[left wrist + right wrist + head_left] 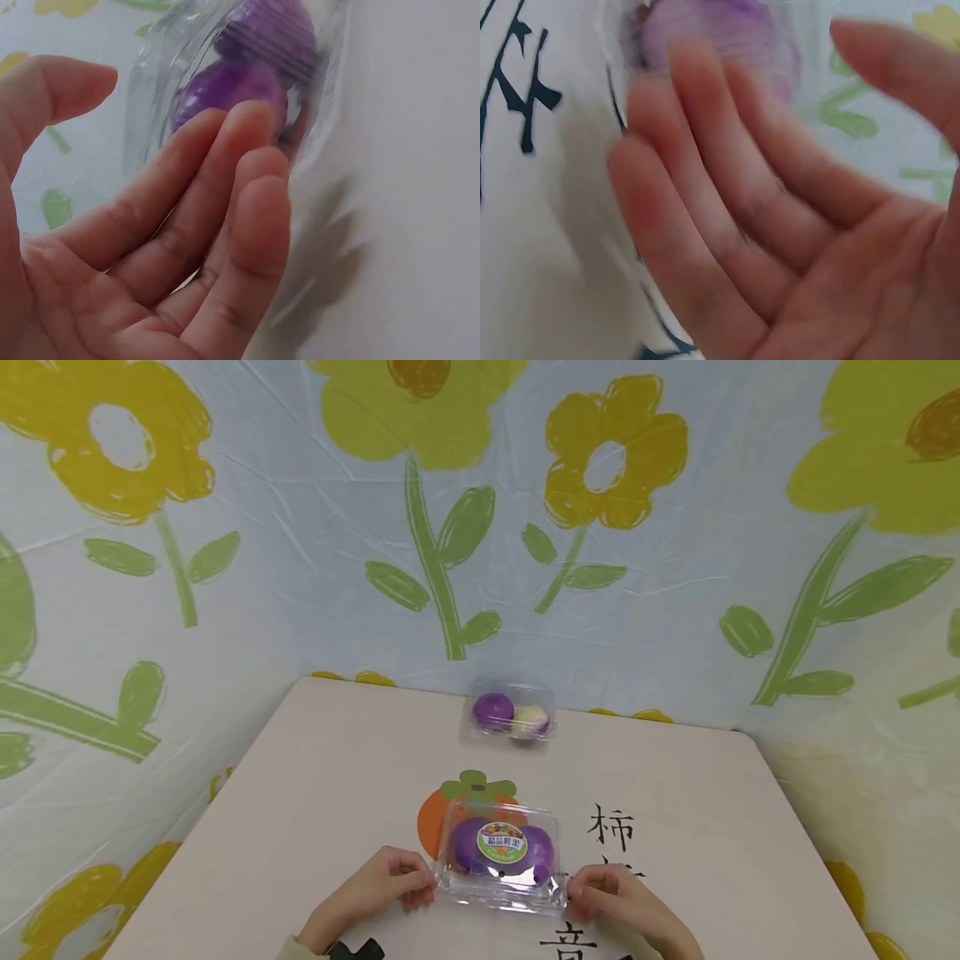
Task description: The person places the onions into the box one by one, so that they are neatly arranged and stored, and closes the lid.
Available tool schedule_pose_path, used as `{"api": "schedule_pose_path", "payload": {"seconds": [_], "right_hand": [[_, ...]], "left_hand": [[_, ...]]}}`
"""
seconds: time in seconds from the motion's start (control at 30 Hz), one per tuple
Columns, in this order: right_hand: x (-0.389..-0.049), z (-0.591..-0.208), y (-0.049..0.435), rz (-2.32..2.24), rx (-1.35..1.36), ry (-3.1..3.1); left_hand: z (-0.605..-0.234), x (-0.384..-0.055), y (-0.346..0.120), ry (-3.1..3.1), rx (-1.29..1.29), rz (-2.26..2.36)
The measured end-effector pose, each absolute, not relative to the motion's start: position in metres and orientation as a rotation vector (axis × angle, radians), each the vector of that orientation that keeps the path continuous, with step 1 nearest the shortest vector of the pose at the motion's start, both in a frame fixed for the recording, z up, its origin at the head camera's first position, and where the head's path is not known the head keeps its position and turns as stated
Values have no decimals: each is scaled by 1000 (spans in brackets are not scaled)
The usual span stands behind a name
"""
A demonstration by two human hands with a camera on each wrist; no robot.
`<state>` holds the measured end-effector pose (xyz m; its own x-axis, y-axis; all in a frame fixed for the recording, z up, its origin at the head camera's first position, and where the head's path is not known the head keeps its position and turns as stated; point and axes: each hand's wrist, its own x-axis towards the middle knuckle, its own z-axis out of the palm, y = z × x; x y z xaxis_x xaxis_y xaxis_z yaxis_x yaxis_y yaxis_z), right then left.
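Observation:
A clear plastic clamshell box (498,900) lies closed on the near part of the table, with purple rounded pieces (468,845) inside. An oval fruit label (502,843) is on its lid. My left hand (382,881) is at the box's left front corner, and in the left wrist view its thumb stands well apart from loosely bent fingers (259,225). At the right front corner is my right hand (618,897). Its fingers (697,172) are relaxed and slightly blurred in the right wrist view, fingertips overlapping the box wall, thumb apart.
A second clear box (510,689) stands near the table's back edge, holding a purple round piece (493,710) and a cream-and-purple one (531,720). The pale table (337,760) has a printed persimmon and dark characters. A flowered cloth (510,610) hangs behind and at both sides.

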<state>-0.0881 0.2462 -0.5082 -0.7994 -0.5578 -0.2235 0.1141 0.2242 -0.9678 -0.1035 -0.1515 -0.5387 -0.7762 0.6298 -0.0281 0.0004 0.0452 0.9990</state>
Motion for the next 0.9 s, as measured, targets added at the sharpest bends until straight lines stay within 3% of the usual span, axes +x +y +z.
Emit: {"api": "schedule_pose_path", "payload": {"seconds": [0.27,0.57,0.9], "right_hand": [[-77,-495,232,-1583,-326,2509],[-65,-501,208,-1468,-304,2475],[-66,-511,207,-1421,-576,2592]], "left_hand": [[-522,-101,-154,2269,580,1784],[-525,-93,-134,2498,656,1560],[-532,-93,-124,2523,707,1572]]}}
